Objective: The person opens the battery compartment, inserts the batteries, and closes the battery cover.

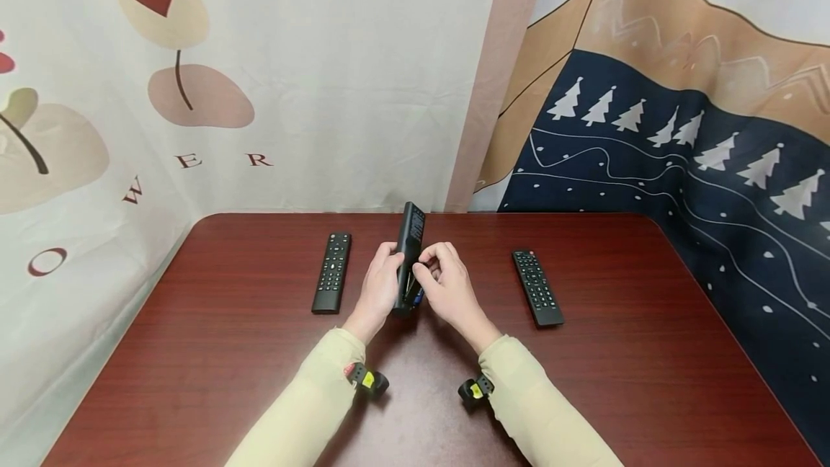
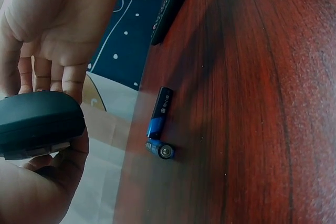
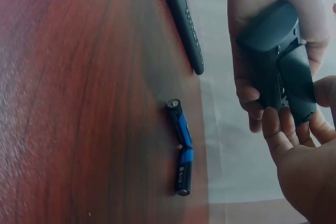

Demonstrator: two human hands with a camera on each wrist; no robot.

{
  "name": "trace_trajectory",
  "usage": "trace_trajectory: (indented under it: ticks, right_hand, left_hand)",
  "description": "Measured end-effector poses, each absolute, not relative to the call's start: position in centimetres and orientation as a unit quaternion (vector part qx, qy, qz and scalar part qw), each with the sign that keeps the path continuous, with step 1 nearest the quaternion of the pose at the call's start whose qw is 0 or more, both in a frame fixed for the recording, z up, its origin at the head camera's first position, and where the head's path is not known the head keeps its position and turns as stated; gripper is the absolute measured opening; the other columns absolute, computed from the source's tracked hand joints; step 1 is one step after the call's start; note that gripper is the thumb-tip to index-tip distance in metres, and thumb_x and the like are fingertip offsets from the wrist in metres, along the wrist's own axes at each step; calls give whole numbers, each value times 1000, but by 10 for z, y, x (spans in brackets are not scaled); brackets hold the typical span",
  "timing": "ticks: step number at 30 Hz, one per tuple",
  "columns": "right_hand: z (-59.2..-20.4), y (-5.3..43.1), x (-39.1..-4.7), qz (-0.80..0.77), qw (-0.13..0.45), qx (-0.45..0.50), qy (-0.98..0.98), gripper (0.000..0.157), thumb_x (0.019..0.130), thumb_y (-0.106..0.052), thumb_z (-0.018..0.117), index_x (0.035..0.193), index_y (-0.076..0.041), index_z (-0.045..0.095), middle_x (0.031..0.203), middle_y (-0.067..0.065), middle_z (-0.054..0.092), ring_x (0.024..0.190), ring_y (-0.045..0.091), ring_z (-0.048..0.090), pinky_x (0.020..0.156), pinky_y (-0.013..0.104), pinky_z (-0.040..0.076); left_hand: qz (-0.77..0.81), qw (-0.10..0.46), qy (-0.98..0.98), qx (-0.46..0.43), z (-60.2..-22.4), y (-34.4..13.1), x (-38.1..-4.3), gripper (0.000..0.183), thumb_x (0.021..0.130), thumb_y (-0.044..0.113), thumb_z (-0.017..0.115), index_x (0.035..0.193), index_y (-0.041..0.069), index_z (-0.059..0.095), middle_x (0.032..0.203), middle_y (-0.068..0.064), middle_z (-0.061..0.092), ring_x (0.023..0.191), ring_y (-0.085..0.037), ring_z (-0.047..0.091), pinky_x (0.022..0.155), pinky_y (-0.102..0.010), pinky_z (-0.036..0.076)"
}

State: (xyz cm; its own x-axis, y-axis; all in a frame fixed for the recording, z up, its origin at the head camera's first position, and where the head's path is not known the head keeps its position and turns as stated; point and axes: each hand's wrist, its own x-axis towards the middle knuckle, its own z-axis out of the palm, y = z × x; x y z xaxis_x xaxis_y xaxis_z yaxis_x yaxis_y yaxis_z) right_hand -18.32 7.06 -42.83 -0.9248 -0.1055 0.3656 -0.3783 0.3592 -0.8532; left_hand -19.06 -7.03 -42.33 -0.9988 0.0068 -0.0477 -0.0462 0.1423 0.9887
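A black remote control [image 1: 408,243] is gripped by my left hand [image 1: 376,290], raised above the table and tilted. My right hand [image 1: 452,292] pinches the black battery cover [image 3: 298,85], which sits at an angle to the remote's back, partly apart from it in the right wrist view. Below them, two blue-and-black batteries lie end to end on the table: one battery [image 3: 179,123] and a second battery [image 3: 184,171]. The inside of the battery compartment is mostly hidden by the cover and fingers.
A second black remote [image 1: 332,272] lies buttons up to the left of my hands, and a third remote [image 1: 538,288] to the right. The reddish-brown table [image 1: 246,380] ends at the back against a pale curtain [image 1: 337,92] and a navy printed cloth [image 1: 603,157].
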Motion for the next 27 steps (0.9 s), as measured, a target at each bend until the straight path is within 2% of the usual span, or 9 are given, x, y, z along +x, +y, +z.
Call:
trace_trajectory:
  ticks: [7, 13, 19, 27]
  right_hand:
    - [-427, 79, -185, 533, 126, 137, -826, 8, 95, -6, 64, 100, -4, 58, 98, 11, 54, 82, 19, 57, 72, 23, 48]
    - [-428, 89, -187, 515, 131, 135, -837, 8, 95, -6, 65, 101, -5, 59, 98, 10, 54, 84, 19, 55, 75, 26, 48]
    - [-430, 97, -188, 498, 133, 138, -846, 8, 95, -6, 66, 100, -4, 60, 98, 10, 54, 83, 19, 54, 75, 26, 46]
    - [-432, 110, -190, 462, 129, 143, -866, 8, 96, -7, 66, 101, -6, 60, 98, 9, 53, 82, 20, 54, 73, 28, 45]
  left_hand:
    - [688, 35, 725, -7, -426, -71, -192, 33, 106, 19, 35, 127, 3, 56, 115, -24, 64, 94, -27, 65, 77, -33, 52]
    - [725, 52, 686, -13, -426, -73, -194, 33, 106, 16, 33, 126, 2, 54, 115, -30, 65, 86, -33, 68, 66, -33, 57]
    - [747, 52, 663, -11, -427, -74, -194, 34, 106, 14, 31, 127, -3, 53, 121, -37, 61, 82, -25, 68, 68, -35, 59]
    - [764, 66, 642, -17, -426, -76, -196, 33, 107, 15, 31, 125, -2, 52, 126, -35, 60, 82, -23, 69, 76, -43, 62]
